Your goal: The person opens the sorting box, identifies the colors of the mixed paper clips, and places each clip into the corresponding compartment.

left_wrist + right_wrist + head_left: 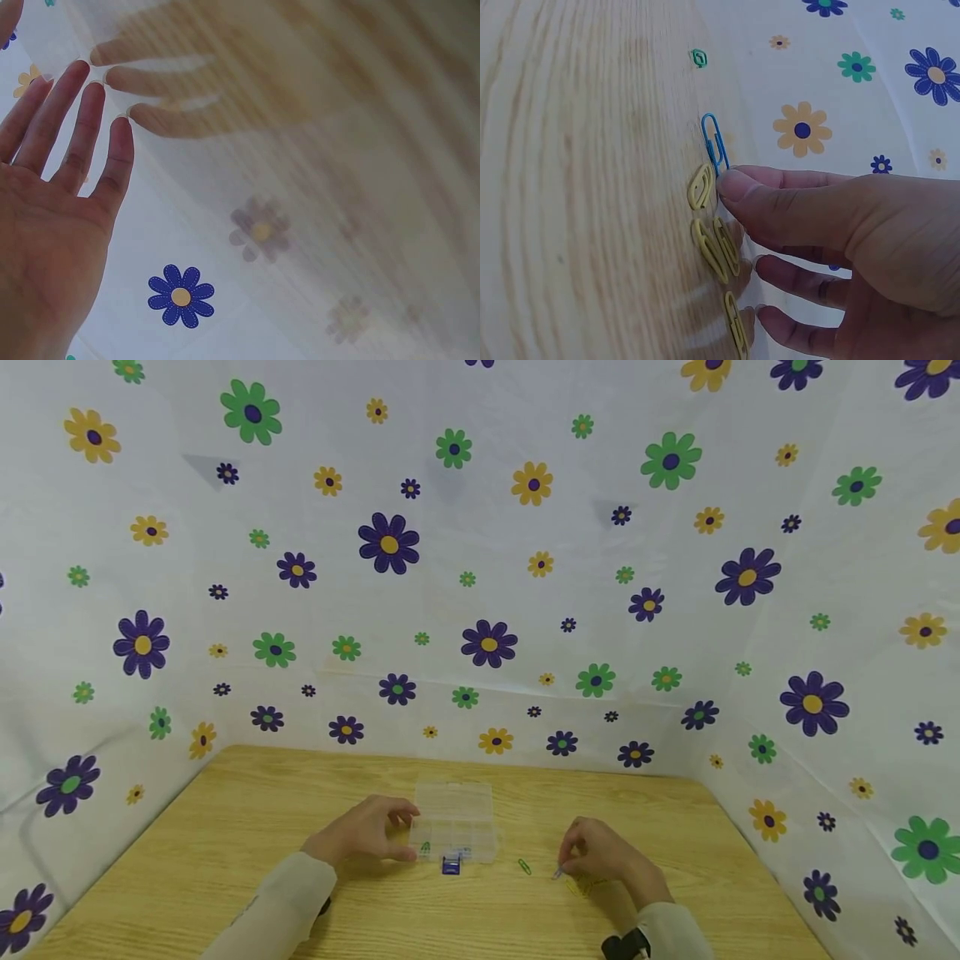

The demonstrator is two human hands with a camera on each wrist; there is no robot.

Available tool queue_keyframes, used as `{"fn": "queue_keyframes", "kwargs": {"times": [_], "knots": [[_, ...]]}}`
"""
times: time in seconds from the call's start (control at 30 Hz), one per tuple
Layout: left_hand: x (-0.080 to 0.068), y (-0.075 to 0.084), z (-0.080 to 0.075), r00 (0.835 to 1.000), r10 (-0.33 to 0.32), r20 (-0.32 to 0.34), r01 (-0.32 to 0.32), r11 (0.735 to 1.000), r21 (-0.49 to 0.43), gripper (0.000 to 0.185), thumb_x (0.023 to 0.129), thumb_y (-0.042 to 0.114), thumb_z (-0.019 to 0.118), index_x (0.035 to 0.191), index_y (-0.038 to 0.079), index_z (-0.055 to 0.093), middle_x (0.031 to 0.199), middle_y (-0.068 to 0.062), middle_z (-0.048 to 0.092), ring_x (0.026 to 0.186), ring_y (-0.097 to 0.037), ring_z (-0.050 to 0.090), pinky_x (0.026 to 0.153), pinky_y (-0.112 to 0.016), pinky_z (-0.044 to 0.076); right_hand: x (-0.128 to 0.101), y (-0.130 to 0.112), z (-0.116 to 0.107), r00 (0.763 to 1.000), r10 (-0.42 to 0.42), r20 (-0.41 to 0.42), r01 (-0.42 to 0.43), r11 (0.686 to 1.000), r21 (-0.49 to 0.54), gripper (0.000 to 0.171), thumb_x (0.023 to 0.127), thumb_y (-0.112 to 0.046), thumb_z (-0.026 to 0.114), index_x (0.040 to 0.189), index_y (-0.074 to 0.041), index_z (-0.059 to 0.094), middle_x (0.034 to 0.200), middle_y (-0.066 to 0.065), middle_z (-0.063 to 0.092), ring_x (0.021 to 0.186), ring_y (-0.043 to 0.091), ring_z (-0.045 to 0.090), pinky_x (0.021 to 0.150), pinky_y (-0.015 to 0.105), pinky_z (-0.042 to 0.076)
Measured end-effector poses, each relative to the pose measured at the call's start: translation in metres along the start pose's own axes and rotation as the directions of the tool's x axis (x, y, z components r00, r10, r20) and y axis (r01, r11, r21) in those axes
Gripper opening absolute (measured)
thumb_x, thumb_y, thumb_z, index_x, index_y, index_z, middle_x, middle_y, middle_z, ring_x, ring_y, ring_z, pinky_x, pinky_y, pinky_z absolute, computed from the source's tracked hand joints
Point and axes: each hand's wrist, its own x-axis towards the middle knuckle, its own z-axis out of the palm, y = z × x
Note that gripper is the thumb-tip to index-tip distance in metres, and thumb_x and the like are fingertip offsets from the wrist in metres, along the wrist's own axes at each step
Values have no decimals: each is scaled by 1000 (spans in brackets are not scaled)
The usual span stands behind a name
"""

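Note:
A clear plastic compartment box [454,827] lies on the wooden table [225,860]. My left hand [399,832] rests against the box's left side; in the left wrist view its fingers [90,105] are straight and their tips touch a glossy surface that mirrors them. To the right, my right hand [567,862] pinches a blue paper clip [715,142] between thumb and forefinger, low over the table. Several yellow paper clips [714,244] lie under that hand. A green paper clip [524,866] lies between the hand and the box.
A small blue object [451,865] sits in front of the box. Flower-printed white sheeting [487,568] walls the table at the back and both sides. Bare wood stretches to the left and along the front edge.

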Motion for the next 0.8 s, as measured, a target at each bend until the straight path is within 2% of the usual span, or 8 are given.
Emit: {"fn": "queue_keyframes", "kwargs": {"times": [0.3,0.4,0.6,0.8], "knots": [[-1,1,-1,1000,-6,3,6,1000,3,67,77,43,89,128,5,68,117,-8,74,102,-23,67,95,-45,57,1,0,0,997,-78,16,78,997,-11,10,85,-9,81,78,-11,74,91,-1,62,84,9,50,74,23,43],[2,3,1,1000,7,6,-7,1000,11,68,77,44,89,129,5,68,116,-8,74,103,-23,67,95,-44,57,0,0,0,998,-61,7,61,998,-5,10,86,-10,80,78,-12,74,90,-1,62,82,9,49,72,23,42],[2,2,0,1000,-27,-3,27,999,24,68,76,44,90,128,5,68,114,-6,73,103,-23,66,96,-48,55,6,-7,2,1000,-30,9,29,999,28,10,91,-11,77,82,-11,73,92,1,61,82,12,50,71,23,42],[1,-1,0,999,-37,7,37,999,16,70,76,47,89,128,6,68,115,-4,73,103,-21,65,96,-46,55,7,-19,1,1000,6,0,-6,1000,27,10,91,-7,75,83,-11,71,97,2,63,89,16,55,81,29,49]]}}
